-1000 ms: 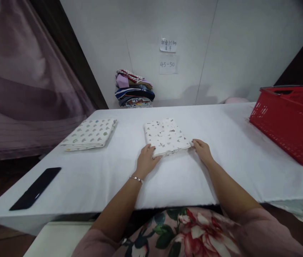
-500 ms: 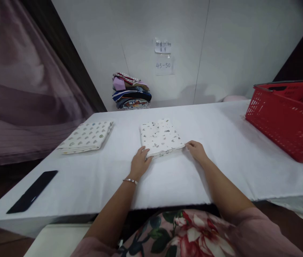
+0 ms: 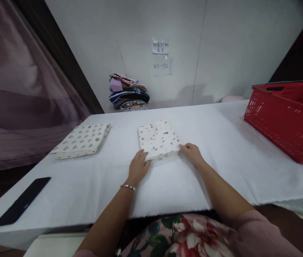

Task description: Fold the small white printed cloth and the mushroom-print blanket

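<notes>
A folded white cloth with small dark prints (image 3: pixel 158 140) lies flat on the white-covered table (image 3: pixel 172 189), its layered edge facing me. My left hand (image 3: pixel 138 166) grips its near left corner, thumb at the front edge and fingers on top. At the near right corner, my right hand (image 3: pixel 192 152) pinches the edge of the same cloth. Another folded cloth, white with grey-green shapes (image 3: pixel 83 141), rests on the left part of the table, touched by neither hand.
A black flat object (image 3: pixel 23 201) lies at the table's left front. The red basket (image 3: pixel 285 121) stands at the right. Behind the table's far edge is a pile of folded fabrics (image 3: pixel 129 93). Paper signs (image 3: pixel 162 66) hang on the wall.
The view has shifted slightly, so most things appear a little further left. Both hands keep their hold on the cloth's near corners.
</notes>
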